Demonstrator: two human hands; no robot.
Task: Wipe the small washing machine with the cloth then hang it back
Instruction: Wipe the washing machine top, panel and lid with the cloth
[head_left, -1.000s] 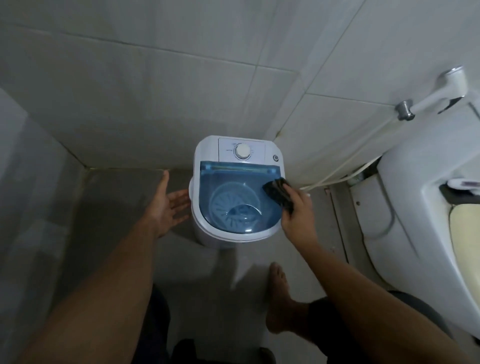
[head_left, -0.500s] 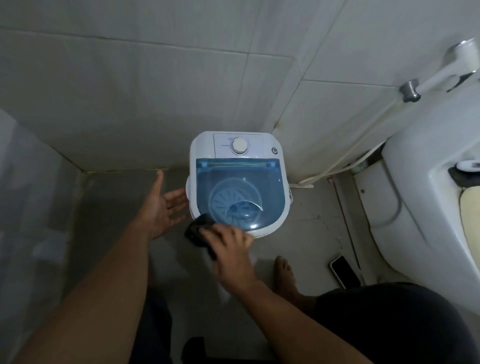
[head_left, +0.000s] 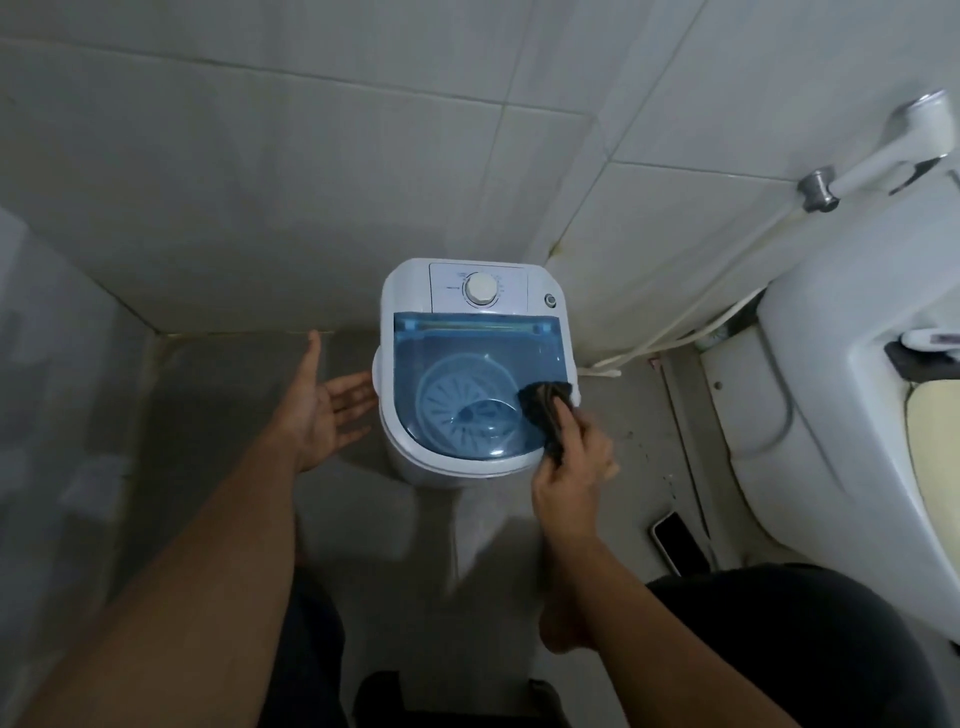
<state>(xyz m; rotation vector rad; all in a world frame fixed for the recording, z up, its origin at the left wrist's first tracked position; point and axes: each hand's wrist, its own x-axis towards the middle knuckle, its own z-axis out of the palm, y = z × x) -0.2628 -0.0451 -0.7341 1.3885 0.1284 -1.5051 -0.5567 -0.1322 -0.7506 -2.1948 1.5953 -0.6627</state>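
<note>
The small washing machine (head_left: 475, 364) stands on the floor (head_left: 218, 395) against the far tiled wall (head_left: 260, 156), its blue see-through lid (head_left: 467, 374) shut and its dial (head_left: 480, 289) on the white panel at the far edge. The right hand (head_left: 571, 467) is closed around a dark cloth (head_left: 545, 408) and presses it onto the near right part of the lid, close to the white rim. Half a second ago the same hand held the cloth at the near left corner of the lid, and half a second before that it was on the right side. So the cloth is sweeping back and forth across the top, which suggests the wiping step is well under way.

The left hand (head_left: 324, 400) is empty, with its fingers spread wide and the palm turned towards the machine's left flank. It sits just beside that flank, much where it was in both earlier pictures. Whether the fingertips touch the casing cannot be told.

A phone (head_left: 678, 540) lies on the floor to the near right, beside the toilet (head_left: 831, 389). The far panel and the sides of the machine probably remain to be wiped, and the cloth has not yet been hung back; no hook or rail for it is in view.
</note>
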